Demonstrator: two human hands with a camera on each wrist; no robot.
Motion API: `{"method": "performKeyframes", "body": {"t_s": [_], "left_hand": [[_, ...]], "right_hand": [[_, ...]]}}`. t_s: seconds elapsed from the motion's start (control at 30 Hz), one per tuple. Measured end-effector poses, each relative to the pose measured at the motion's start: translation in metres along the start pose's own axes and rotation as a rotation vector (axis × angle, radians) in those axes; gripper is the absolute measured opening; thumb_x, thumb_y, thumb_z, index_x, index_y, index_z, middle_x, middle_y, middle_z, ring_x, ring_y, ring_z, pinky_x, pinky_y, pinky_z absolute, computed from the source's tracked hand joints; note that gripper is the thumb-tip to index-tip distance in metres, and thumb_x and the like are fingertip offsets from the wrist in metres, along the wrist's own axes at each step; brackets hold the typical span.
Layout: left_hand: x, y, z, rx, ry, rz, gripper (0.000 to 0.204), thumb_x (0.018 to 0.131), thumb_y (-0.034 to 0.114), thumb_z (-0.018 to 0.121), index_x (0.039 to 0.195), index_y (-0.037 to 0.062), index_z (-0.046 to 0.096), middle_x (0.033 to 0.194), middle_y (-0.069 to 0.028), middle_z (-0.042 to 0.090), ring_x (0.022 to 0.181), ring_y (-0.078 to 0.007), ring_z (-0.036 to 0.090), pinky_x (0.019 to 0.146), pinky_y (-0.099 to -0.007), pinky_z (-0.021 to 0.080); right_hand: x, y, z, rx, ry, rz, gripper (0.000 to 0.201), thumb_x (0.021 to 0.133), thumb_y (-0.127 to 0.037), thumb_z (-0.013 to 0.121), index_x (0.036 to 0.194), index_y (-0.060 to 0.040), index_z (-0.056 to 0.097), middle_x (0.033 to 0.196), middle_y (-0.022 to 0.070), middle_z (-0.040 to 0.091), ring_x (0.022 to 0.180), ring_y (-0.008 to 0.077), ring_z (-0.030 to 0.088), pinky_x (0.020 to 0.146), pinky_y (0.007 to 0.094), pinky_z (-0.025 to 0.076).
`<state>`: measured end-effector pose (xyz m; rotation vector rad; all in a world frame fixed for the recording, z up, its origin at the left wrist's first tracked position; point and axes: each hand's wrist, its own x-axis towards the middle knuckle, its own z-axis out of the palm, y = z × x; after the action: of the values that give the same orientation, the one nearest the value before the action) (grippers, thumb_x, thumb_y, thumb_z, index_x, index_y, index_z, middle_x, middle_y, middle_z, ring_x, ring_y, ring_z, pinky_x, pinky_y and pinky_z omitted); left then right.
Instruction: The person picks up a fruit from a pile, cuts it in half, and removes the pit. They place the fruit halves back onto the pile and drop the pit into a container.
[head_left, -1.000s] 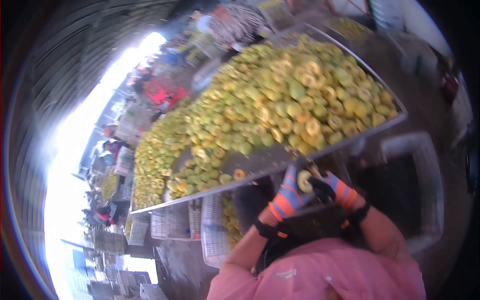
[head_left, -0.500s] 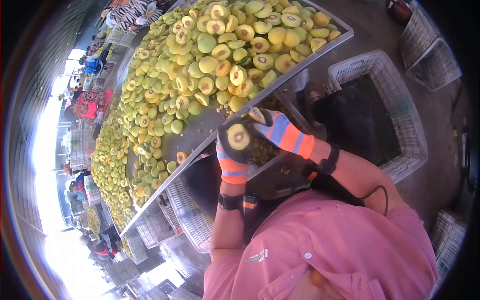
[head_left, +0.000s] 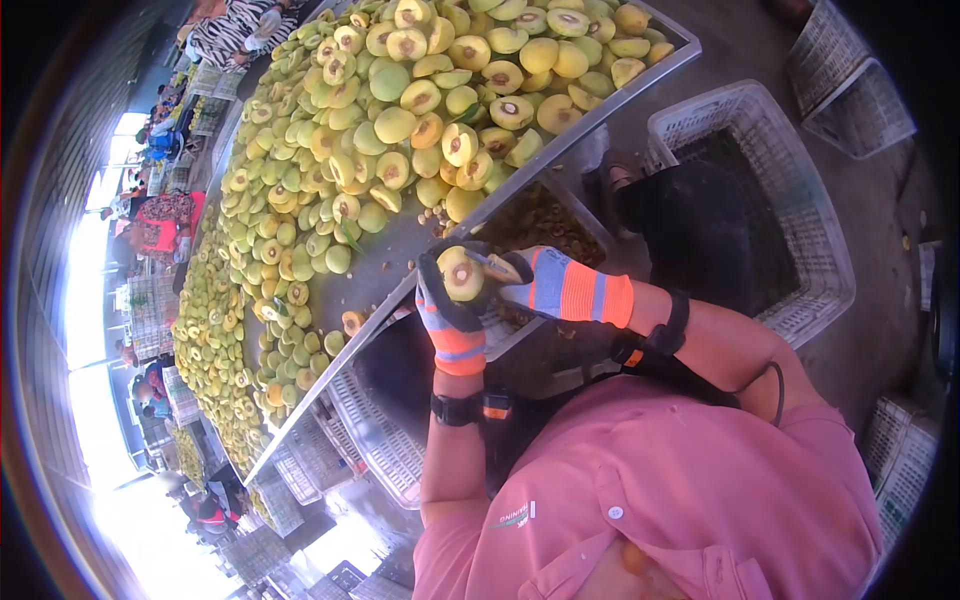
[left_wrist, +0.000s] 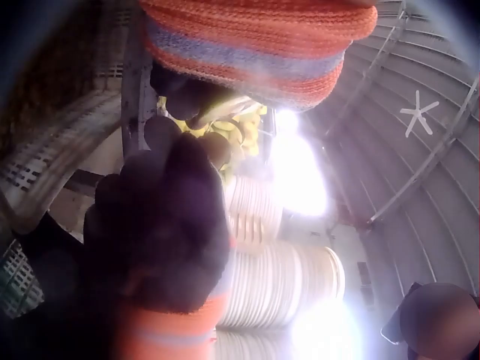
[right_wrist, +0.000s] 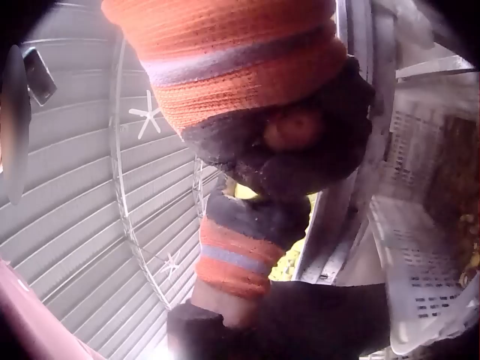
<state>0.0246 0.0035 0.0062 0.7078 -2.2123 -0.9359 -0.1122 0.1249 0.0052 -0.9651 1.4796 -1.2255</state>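
Observation:
Gloved in grey-black with orange and blue bands, the left hand [head_left: 452, 325] holds a halved yellow-green fruit [head_left: 461, 273], its cut face and brown centre upward. Close on its right, the right hand [head_left: 570, 285] grips a slim tool [head_left: 487, 263] whose tip is at the fruit's edge. The left wrist view has the left hand [left_wrist: 244, 64] at the top and the right hand [left_wrist: 161, 217] below. In the right wrist view, the right hand [right_wrist: 262, 97] covers most of the fruit and tool; the left hand [right_wrist: 244, 232] is beneath.
A metal-edged table [head_left: 600, 112] heaped with halved fruit [head_left: 395, 125] lies beyond the hands. Below its edge is a bin of brown scraps [head_left: 545, 225]. White crates [head_left: 800, 180] stand right and left [head_left: 375, 440]. Other people are at far left.
The head view has swung down and closer to the hands since the first frame. Over the last half second, the tool in the right hand has come against the fruit in the left.

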Motion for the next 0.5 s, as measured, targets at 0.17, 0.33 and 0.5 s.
{"method": "performKeyframes", "body": {"t_s": [0.17,0.33,0.5], "left_hand": [[0.005,0.007,0.004,0.018,-0.017,0.002,0.04,0.076,0.002,0.07,0.114,0.0013,0.055,0.1,-0.0096,0.065,0.088,-0.0194,0.062,0.076,-0.031,0.051],[0.006,0.011,0.015,-0.205,0.1,-0.069,0.04,0.074,0.0,0.066,0.112,0.0006,0.056,0.096,-0.0101,0.063,0.086,-0.0231,0.062,0.077,-0.0328,0.051],[0.001,0.0,0.028,-0.364,0.227,-0.206,0.029,0.082,0.002,0.06,0.11,-0.0014,0.059,0.099,-0.0099,0.063,0.086,-0.0215,0.061,0.078,-0.0327,0.05]], "right_hand": [[-0.002,-0.01,0.001,-0.085,0.033,0.029,0.033,0.084,-0.027,0.065,0.106,-0.0023,0.063,0.09,0.0208,0.067,0.086,0.037,0.064,0.077,0.0392,0.05],[-0.003,-0.012,0.002,-0.135,0.035,0.042,0.033,0.087,-0.025,0.063,0.111,-0.0029,0.062,0.089,0.0167,0.069,0.078,0.026,0.063,0.074,0.0357,0.05],[0.006,0.015,0.014,-0.035,0.033,0.016,0.029,0.086,-0.02,0.064,0.108,-0.0024,0.064,0.09,0.0161,0.069,0.081,0.0235,0.064,0.075,0.0342,0.05]]}}
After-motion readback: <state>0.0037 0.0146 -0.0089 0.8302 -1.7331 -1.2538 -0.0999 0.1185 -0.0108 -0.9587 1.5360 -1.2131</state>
